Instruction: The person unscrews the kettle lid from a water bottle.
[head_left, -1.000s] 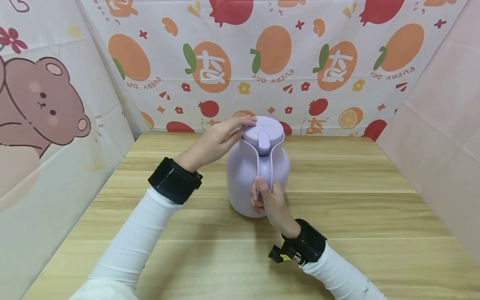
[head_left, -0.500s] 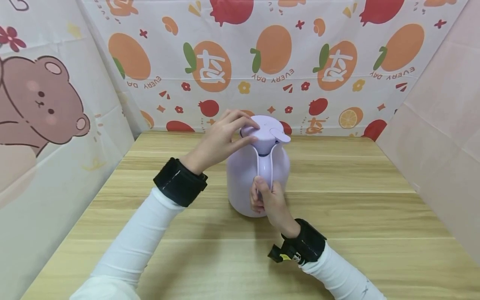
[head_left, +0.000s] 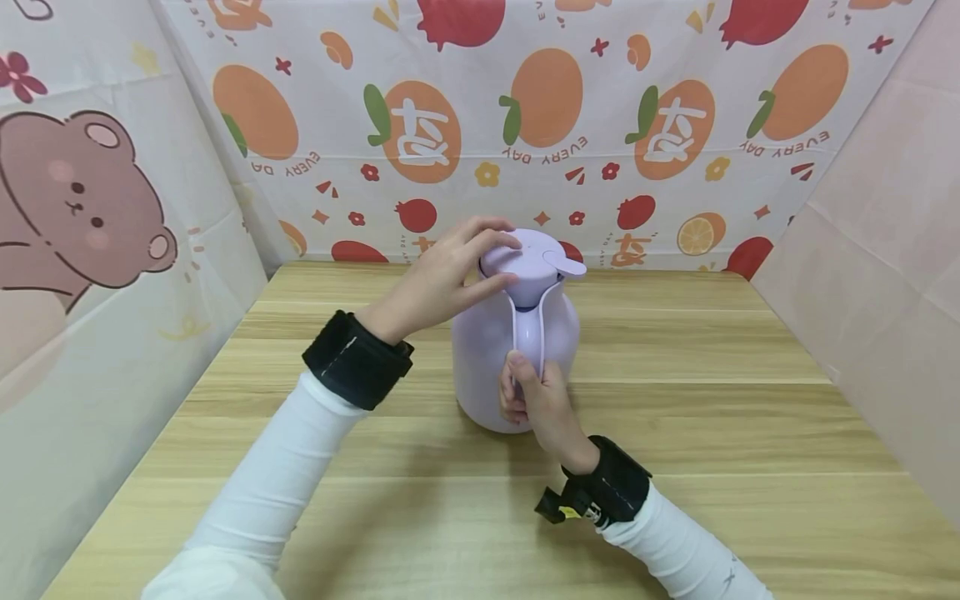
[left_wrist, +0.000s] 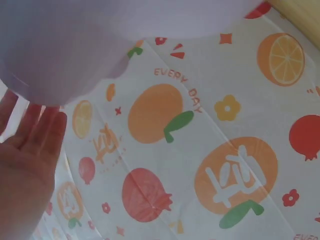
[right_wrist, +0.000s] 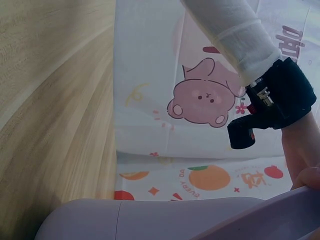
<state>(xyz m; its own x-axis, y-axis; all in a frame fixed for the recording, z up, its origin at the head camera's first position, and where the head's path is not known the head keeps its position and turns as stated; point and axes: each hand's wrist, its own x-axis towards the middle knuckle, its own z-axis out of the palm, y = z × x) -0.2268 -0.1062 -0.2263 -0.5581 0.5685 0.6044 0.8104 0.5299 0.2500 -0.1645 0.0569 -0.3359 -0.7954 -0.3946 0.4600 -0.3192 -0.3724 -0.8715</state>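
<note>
A lavender vacuum jug stands upright on the wooden table. On its top the round lid is turned so that its lever tab points to the right, out of line with the handle. My left hand grips the lid from the left, thumb on the near side and fingers over the top. Low on the handle, my right hand is wrapped round it with the thumb uppermost. In the left wrist view the left fingers reach behind the lavender surface.
Wooden table top extends around the jug. A fruit-print cloth hangs close behind it, and a bear-print cloth borders the left side. A plain pale sheet borders the right. Both wrists wear black straps.
The lid has turned, its tab swinging from above the handle to the right. My left hand has shifted from resting on the lid's edge to gripping it. The right hand stays on the handle.
</note>
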